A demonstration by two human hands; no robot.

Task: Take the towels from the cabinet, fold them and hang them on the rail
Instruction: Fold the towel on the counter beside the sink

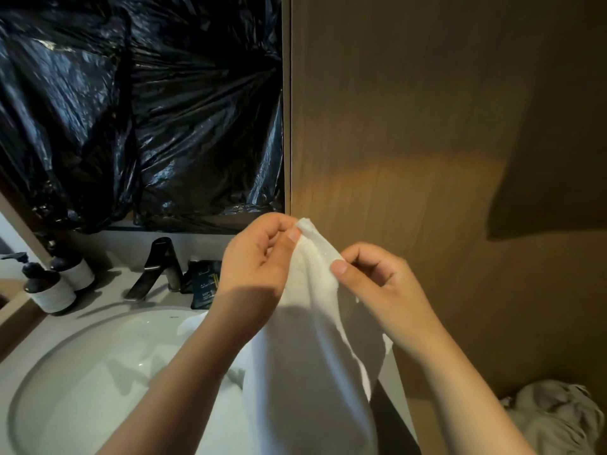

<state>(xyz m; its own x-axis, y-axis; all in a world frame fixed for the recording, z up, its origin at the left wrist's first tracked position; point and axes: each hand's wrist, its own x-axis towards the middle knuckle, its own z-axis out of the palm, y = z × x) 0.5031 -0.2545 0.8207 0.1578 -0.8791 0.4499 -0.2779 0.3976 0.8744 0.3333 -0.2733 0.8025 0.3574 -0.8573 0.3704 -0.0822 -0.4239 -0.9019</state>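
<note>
Wood wall [427, 126] behind, sink [82, 372] left. One towel [312, 339] is pinched by narrowed fingers: left hand [259, 261] at its corner, right hand [377, 280] just below. Two bottles [52, 290] far left.

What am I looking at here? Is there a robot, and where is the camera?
There is no robot here, just a person's two bare hands. The single picture comes from a camera worn on the person's head, looking forward and down, so the arms come in from the bottom edge.

The left hand and right hand each pinch the top edge of a white towel, which hangs down in front of a white sink.

On the counter behind the sink are a dark tap, two bottles and a dark packet. Black plastic hangs above them. A wood wall is on the right, with a grey cloth bunched below it.
</note>
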